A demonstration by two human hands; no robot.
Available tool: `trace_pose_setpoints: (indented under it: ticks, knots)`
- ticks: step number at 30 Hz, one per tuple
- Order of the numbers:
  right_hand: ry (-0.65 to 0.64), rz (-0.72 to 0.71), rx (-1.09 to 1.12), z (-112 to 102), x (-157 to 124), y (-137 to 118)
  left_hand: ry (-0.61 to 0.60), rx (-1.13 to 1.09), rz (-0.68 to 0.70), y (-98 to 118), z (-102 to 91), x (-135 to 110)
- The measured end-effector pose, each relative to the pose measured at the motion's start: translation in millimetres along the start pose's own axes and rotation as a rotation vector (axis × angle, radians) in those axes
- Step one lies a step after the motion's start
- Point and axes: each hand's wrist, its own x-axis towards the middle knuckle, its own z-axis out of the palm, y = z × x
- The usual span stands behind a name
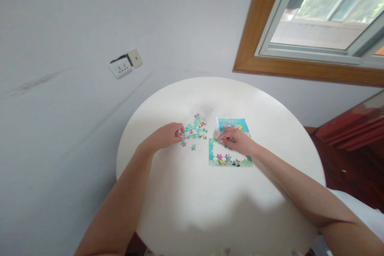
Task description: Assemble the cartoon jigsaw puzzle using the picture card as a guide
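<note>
Two bare hands meet the round white tabletop: the left hand curls its fingers onto the left edge of loose teal jigsaw pieces, the right hand presses bunched fingers on the half-built rectangular puzzle just right of them, though a pinched piece cannot be made out

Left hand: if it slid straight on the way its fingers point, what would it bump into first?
Most likely the pile of loose puzzle pieces, just past the fingertips of the left hand. They seem to touch its nearest piece, though depth is hard to judge.
</note>
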Motion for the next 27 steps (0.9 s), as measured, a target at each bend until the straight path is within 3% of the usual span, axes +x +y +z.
trace_pose_setpoints:
  ticks: [12, 21, 27]
  knots:
    - [0.007, 0.014, 0.005, -3, 0, -3, 0.022, -0.018, 0.003, -4, 2.7, 1]
    - [-0.001, 0.012, -0.004, -4, -1, -4, 0.119, 0.037, -0.068, -27, -8.7, -2]
    - [-0.007, 0.017, -0.017, -4, -1, -3, 0.092, 0.020, -0.046, -24, -3.1, 1]
